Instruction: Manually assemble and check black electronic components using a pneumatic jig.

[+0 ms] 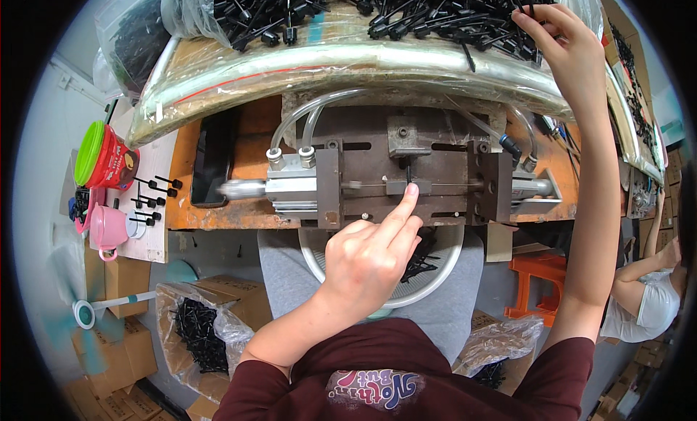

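In front of me is a bench fixture (330,178), a dark metal frame with pneumatic cylinders at both sides. A thin rod runs across its middle to a small block, where a slim black piece (408,168) stands. My left hand (369,260) has its index finger stretched onto the lower end of that piece; the other fingers are loosely bent, holding nothing. Far to the right, my right hand (568,40) reaches to the pile of black stemmed plastic parts (414,14). Its thumb and index finger pinch one black stemmed plastic part (528,11).
A white basket (456,265) with black parts sits on my lap. At left are a red tub (123,160), pink cup (109,226), several loose black parts and a phone (213,160). A fan (84,313), cartons and an orange stool (537,279) stand lower. Another person (642,305) is at right.
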Tool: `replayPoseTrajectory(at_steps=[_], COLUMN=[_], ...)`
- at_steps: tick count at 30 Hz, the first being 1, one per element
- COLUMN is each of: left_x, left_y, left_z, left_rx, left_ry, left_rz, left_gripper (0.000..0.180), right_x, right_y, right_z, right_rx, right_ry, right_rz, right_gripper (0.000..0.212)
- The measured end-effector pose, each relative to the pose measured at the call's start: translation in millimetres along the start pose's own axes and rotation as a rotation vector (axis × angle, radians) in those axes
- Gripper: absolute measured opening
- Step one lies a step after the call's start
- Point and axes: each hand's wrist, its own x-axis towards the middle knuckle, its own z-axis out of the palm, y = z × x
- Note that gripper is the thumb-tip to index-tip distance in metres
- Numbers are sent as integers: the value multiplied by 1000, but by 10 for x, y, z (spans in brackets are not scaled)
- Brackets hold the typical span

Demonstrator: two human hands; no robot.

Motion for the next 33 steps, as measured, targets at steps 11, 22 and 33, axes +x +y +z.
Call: replayPoseTrajectory(at_steps=[11, 22, 33], left_x=[85, -109, -234], left_y=[44, 63, -27], left_z=[-516, -255, -39], left_rx=[-878, -336, -149], left_ry=[-48, 60, 34], left_rz=[-253, 20, 28], left_gripper=[50, 36, 34], right_x=[-1243, -1521, -1503], right_y=[-1078, -1150, -1295], right_z=[-123, -155, -64], right_rx=[12, 575, 547], right_ry=[98, -57, -105], right_rz=[-786, 58, 63], right_gripper=[39, 19, 20])
